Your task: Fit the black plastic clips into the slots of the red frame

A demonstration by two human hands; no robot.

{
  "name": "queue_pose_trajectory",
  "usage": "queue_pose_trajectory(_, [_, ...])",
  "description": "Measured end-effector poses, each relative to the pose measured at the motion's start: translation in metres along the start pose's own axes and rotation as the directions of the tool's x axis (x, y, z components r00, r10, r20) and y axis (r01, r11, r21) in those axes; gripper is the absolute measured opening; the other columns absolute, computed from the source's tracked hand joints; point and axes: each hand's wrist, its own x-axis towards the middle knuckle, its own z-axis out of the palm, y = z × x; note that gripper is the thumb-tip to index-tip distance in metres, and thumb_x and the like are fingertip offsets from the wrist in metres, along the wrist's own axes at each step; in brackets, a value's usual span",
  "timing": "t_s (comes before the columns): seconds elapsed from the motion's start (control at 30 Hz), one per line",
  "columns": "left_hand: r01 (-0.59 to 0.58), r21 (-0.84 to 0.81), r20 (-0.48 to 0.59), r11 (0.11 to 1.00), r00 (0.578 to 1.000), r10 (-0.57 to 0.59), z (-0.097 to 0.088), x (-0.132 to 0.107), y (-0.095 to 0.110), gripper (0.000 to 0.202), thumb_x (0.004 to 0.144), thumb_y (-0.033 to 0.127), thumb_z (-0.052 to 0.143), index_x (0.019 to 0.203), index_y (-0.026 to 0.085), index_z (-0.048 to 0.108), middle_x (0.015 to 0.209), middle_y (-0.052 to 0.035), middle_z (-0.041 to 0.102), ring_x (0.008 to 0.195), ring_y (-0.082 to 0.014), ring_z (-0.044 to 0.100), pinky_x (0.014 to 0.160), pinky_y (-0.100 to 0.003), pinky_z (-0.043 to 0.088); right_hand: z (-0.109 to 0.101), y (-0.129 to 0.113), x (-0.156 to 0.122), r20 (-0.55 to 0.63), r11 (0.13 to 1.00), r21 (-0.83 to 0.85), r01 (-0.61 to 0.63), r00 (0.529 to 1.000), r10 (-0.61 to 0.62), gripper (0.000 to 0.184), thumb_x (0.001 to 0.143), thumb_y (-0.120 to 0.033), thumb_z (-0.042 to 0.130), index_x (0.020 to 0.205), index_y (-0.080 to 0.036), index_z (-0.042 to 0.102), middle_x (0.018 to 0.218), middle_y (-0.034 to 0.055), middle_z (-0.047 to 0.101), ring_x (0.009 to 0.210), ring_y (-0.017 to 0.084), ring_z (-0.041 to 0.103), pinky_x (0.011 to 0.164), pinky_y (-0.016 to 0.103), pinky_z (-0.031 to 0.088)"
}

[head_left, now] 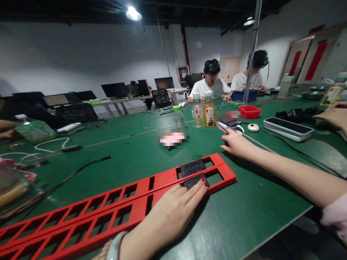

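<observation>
My left hand, with a pale bangle at the wrist, lies with fingers stretched out. Its fingertips rest on a black block set in the nearer of two long red slotted frames. In the farther red frame sits a similar black block. Several rectangular openings in both frames hold no block. Farther right, my right hand has curled fingers, close to a dark phone-like device and a white cable. Whatever its fingers may hold is hidden.
On the green table stand two drink bottles and a green-capped jar. A red tray, a white-edged box and cables lie to the right. Another person's hand is at the right edge; two people sit opposite.
</observation>
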Motion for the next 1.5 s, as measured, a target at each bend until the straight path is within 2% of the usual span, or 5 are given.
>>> queue_pose_trajectory(0.17, [0.013,0.010,0.038,1.000,0.999,-0.014,0.001,-0.002,-0.001,0.046,0.080,0.007,0.035,0.125,0.013,0.042,0.123,-0.0110,0.052,0.078,-0.0172,0.060,0.066,-0.032,0.050,-0.008,-0.024,-0.012,-0.221,0.955,0.138,0.263,0.948,-0.229,0.025,0.081,-0.029,0.053,0.099,-0.013,0.061,0.103,0.0133,0.047,0.086,0.019,0.054,0.075,0.034,0.047])
queue_pose_trajectory(0.33, [0.008,-0.011,0.055,1.000,0.998,-0.007,0.001,0.000,0.000,0.045,0.081,0.009,0.036,0.126,0.013,0.042,0.126,-0.0105,0.050,0.083,-0.0189,0.060,0.072,-0.034,0.050,-0.019,-0.048,-0.024,-0.266,0.749,0.479,0.459,0.888,-0.374,0.038,0.071,-0.045,0.063,0.097,-0.017,0.064,0.086,0.0060,0.049,0.075,0.014,0.053,0.066,0.028,0.047])
queue_pose_trajectory(0.47, [0.004,-0.030,0.044,1.000,0.999,-0.003,-0.001,0.000,0.000,0.048,0.080,0.008,0.037,0.128,0.012,0.039,0.127,-0.0104,0.049,0.089,-0.0196,0.059,0.075,-0.035,0.050,-0.020,-0.059,-0.029,-0.152,0.613,0.678,0.406,0.893,-0.424,0.044,0.060,-0.046,0.071,0.092,-0.016,0.064,0.078,0.0018,0.049,0.064,0.009,0.048,0.054,0.021,0.043])
queue_pose_trajectory(0.67, [0.009,-0.034,0.050,0.999,0.999,-0.007,-0.001,0.000,0.000,0.046,0.081,0.010,0.038,0.127,0.012,0.040,0.127,-0.0102,0.049,0.089,-0.0195,0.059,0.076,-0.035,0.051,-0.011,-0.064,-0.030,0.018,0.623,0.746,0.234,0.929,-0.370,0.054,0.051,-0.044,0.076,0.091,-0.014,0.056,0.074,-0.0018,0.049,0.060,0.008,0.046,0.049,0.019,0.040])
queue_pose_trajectory(1.5, [0.009,-0.045,0.042,0.999,0.999,-0.007,-0.001,0.000,0.001,0.042,0.083,0.012,0.038,0.125,0.011,0.042,0.123,-0.0098,0.053,0.091,-0.0214,0.059,0.076,-0.037,0.051,-0.012,-0.069,-0.032,0.038,0.660,0.711,0.243,0.924,-0.381,0.049,0.052,-0.044,0.076,0.089,-0.015,0.062,0.076,0.0007,0.047,0.064,0.010,0.045,0.050,0.020,0.037])
